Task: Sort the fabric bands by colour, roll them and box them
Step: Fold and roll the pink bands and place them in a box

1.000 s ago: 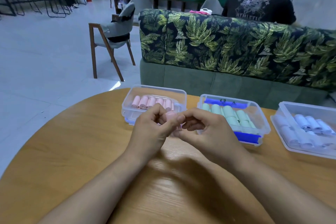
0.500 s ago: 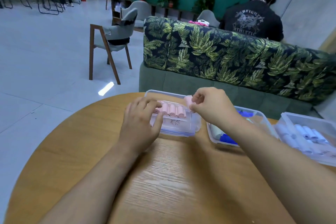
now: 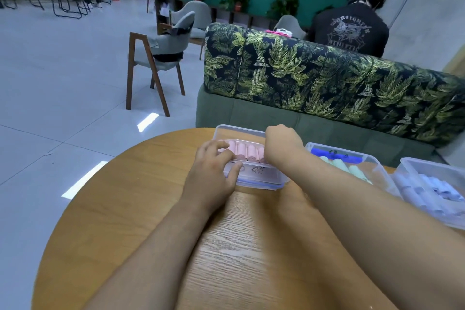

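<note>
A clear plastic box (image 3: 254, 176) at the table's far edge holds a row of pink fabric rolls (image 3: 247, 153). My left hand (image 3: 214, 171) rests on the box's left front, fingers laid flat over the rolls and thumb against the front wall. My right hand (image 3: 281, 143) reaches down into the right end of the box with its fingers curled around a pink roll, which the hand mostly covers. To the right stand a box of green rolls (image 3: 352, 169) and a box of pale blue rolls (image 3: 427, 192).
The round wooden table (image 3: 125, 209) ends just behind the boxes. Behind it stands a leaf-patterned sofa (image 3: 327, 83), with a person (image 3: 349, 30) seated beyond it. A wooden chair (image 3: 156, 58) stands on the tiled floor to the left.
Both hands moved from in front of the boxes to the pink box. My right hand carried a pink roll over it and lowered it into the right end; my left hand settled on the box.
</note>
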Action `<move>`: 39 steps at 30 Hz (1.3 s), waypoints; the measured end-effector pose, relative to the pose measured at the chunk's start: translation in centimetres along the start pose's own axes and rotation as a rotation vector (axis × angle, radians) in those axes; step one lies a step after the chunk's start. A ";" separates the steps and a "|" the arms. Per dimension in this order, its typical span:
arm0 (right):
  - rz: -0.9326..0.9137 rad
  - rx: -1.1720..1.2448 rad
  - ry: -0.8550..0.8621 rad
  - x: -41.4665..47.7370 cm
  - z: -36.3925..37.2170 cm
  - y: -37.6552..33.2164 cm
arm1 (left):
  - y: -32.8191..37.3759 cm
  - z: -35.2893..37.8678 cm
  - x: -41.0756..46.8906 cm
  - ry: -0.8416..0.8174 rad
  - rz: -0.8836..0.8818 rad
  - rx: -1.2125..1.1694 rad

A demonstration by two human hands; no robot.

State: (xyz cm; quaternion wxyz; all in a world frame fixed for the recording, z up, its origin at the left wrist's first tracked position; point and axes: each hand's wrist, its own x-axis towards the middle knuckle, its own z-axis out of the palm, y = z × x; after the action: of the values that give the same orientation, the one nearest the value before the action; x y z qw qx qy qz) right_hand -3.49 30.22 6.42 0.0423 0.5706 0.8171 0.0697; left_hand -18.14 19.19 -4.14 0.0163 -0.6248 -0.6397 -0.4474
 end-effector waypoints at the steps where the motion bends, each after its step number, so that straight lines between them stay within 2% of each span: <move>1: 0.008 0.006 -0.017 0.0 0.0 0.1 | 0.0 0.0 0.0 -0.002 -0.006 -0.009; 5: -0.066 -0.060 -0.074 -0.3 -0.4 0.8 | 0.1 -0.1 0.0 -0.007 -0.022 -0.017; 9: -0.133 -0.186 -0.017 -0.7 -0.3 1.9 | 0.0 -0.3 -0.1 -0.022 -0.005 -0.015; 12: -0.096 0.032 0.072 -0.9 0.3 3.6 | 0.4 -0.8 0.1 0.010 -0.022 -0.112; 15: -0.030 0.416 0.125 -1.5 0.9 5.0 | 0.9 -1.5 0.4 0.068 -0.192 -0.299; 19: 0.082 0.788 -0.027 -2.4 1.6 5.2 | 1.6 -2.1 0.5 0.007 -0.485 -0.545; 23: 0.174 1.062 -0.044 -2.7 1.6 5.4 | 3.0 -3.3 1.2 0.066 -0.568 -0.649; 26: 0.173 1.171 0.024 -3.7 1.0 6.1 | 3.5 -5.1 1.3 0.192 -0.605 -0.718; 29: 0.158 1.283 -0.007 -5.7 1.2 6.4 | 4.4 -7.7 0.1 0.208 -0.669 -0.715; 32: 0.164 1.340 -0.123 -7.9 2.4 6.1 | 4.6 -9.5 -2.5 0.134 -0.726 -0.677; 35: 0.170 1.291 -0.173 -10.0 3.1 5.9 | 4.0 -10.2 -5.1 0.049 -0.771 -0.649; 39: 0.163 1.225 -0.250 -10.8 2.8 6.0 | 2.7 -10.6 -5.5 -0.114 -0.792 -0.497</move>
State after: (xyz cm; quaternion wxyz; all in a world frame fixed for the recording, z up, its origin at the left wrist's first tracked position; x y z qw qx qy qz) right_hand 6.23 22.30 4.56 -0.2023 0.5558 0.6514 -0.4752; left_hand -20.41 8.10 0.55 -0.3408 -0.3413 -0.7023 -0.5235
